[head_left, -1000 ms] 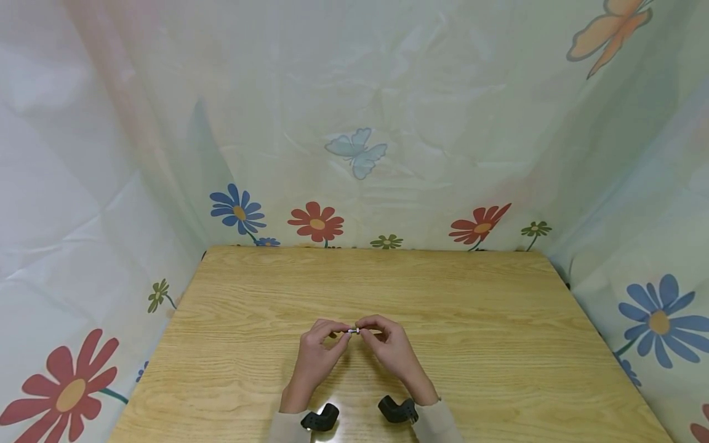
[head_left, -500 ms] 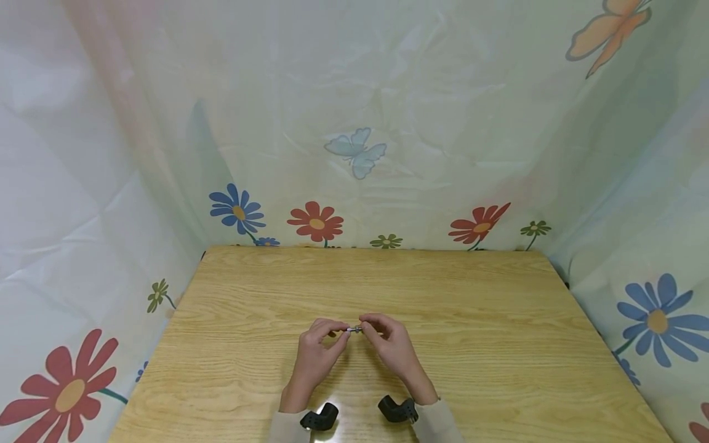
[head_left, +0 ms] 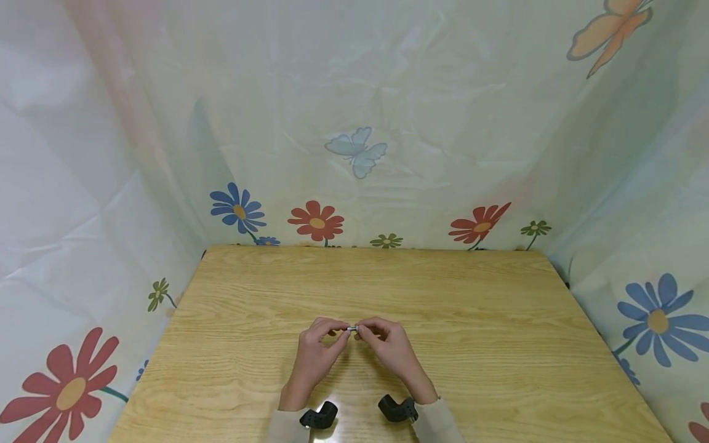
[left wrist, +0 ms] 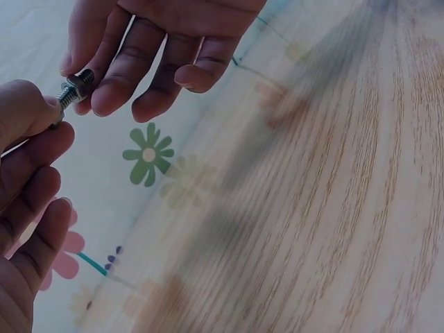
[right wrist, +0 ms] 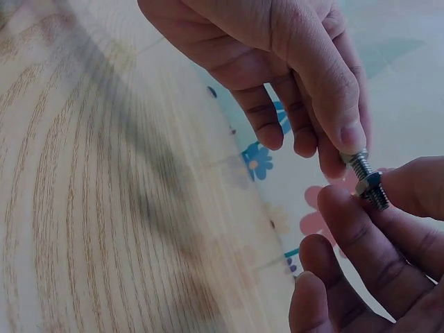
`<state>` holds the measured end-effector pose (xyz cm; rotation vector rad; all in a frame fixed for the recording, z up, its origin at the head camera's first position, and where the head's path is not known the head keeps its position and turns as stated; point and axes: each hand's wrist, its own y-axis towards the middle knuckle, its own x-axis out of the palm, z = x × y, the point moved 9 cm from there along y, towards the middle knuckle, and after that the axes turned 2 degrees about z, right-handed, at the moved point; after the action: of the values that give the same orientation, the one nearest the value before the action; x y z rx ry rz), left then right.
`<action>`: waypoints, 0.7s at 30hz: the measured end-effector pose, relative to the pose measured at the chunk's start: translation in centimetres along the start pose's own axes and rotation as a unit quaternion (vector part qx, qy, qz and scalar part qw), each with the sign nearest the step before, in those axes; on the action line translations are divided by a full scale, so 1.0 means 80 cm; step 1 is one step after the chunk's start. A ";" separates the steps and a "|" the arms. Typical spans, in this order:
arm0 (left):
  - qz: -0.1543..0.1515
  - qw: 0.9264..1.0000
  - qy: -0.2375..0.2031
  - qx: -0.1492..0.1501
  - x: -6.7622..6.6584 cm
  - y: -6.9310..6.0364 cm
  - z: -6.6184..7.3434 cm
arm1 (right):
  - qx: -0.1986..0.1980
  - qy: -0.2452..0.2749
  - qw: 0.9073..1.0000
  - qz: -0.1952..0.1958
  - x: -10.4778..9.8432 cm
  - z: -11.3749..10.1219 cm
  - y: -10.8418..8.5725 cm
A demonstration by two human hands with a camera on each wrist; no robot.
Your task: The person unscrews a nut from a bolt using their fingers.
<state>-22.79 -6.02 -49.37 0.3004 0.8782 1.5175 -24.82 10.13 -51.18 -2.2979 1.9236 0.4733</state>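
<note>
Our left hand (head_left: 317, 351) pinches the bolt (right wrist: 359, 164) and our right hand (head_left: 392, 352) the nut (right wrist: 369, 183); we're probably mid-threading, needing another straight twist.

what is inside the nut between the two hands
The threaded bolt runs through the nut and shows on both sides of it; the stretch within the nut is covered and can't be seen.

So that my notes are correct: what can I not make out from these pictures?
Right wrist view: gripped end of the bolt, mostly covered by the left hand.
Head view: shape of the nut, too small there.
Left wrist view: wrist of the right hand, cut off by the top edge.
</note>
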 end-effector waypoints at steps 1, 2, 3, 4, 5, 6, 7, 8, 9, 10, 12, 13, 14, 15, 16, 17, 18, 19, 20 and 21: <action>0.001 1.000 0.001 0.002 0.000 0.000 0.000 | -0.001 0.003 1.000 -0.001 0.000 -0.001 0.000; 0.002 1.000 0.002 0.004 0.000 0.000 0.000 | -0.001 0.005 1.000 -0.002 0.000 -0.001 0.000; 0.003 1.000 0.003 0.005 0.000 0.000 0.000 | -0.001 0.007 1.000 -0.002 0.000 -0.001 -0.001; 0.003 1.000 0.003 0.004 0.000 0.000 0.000 | 0.000 0.009 1.000 -0.002 0.000 -0.001 -0.001; 0.003 1.000 0.002 0.003 0.000 0.000 0.000 | 0.002 0.011 1.000 -0.003 0.000 -0.001 -0.001; 0.002 1.000 0.001 0.000 0.001 0.000 -0.001 | 0.003 0.012 1.000 -0.002 0.000 -0.001 -0.002; 0.001 1.000 0.000 -0.002 0.001 0.000 -0.001 | 0.004 0.012 1.000 -0.002 0.000 -0.001 -0.002; 0.000 1.000 0.000 -0.002 0.001 0.000 -0.001 | 0.003 0.012 1.000 -0.003 0.000 -0.001 -0.002; -0.001 1.000 -0.001 -0.004 0.001 0.000 -0.001 | 0.001 0.011 1.000 -0.003 0.000 -0.001 -0.002; -0.001 1.000 -0.002 -0.006 0.002 0.000 -0.001 | -0.003 0.010 1.000 -0.004 0.000 -0.001 -0.001; -0.001 1.000 -0.001 -0.005 0.002 0.000 0.000 | -0.015 0.009 1.000 -0.004 -0.001 -0.003 -0.001; -0.001 1.000 0.000 -0.004 0.002 0.000 0.000 | -0.023 0.012 1.000 -0.005 -0.001 -0.005 -0.001; 0.000 1.000 0.000 -0.004 0.002 0.000 0.000 | -0.032 0.013 0.999 -0.005 -0.002 -0.007 -0.002; 0.000 1.000 0.001 -0.006 0.003 0.000 -0.001 | -0.041 0.016 0.999 -0.005 -0.002 -0.009 -0.002; 0.001 1.000 0.002 -0.005 0.003 0.000 -0.001 | -0.052 0.020 0.998 -0.006 -0.003 -0.012 -0.003; 0.001 1.000 0.003 -0.004 0.003 0.000 -0.001 | -0.061 0.023 0.998 -0.006 -0.003 -0.015 -0.003; 0.000 1.000 0.003 -0.006 0.003 -0.001 -0.001 | -0.069 0.029 0.997 -0.006 -0.004 -0.018 -0.004; 0.000 1.000 0.002 -0.007 0.003 -0.001 -0.002 | -0.076 0.033 0.997 -0.004 -0.005 -0.021 -0.005; 0.000 1.000 0.000 -0.008 0.004 -0.001 -0.002 | -0.081 0.036 0.996 -0.002 -0.005 -0.022 -0.005; -0.002 1.000 -0.002 -0.014 0.004 -0.001 -0.002 | -0.084 0.037 0.996 0.001 -0.006 -0.023 -0.005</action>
<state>-22.91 -5.82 -49.64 0.2817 0.8538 1.5231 -24.19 10.18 -49.35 -2.4491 1.9917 0.5797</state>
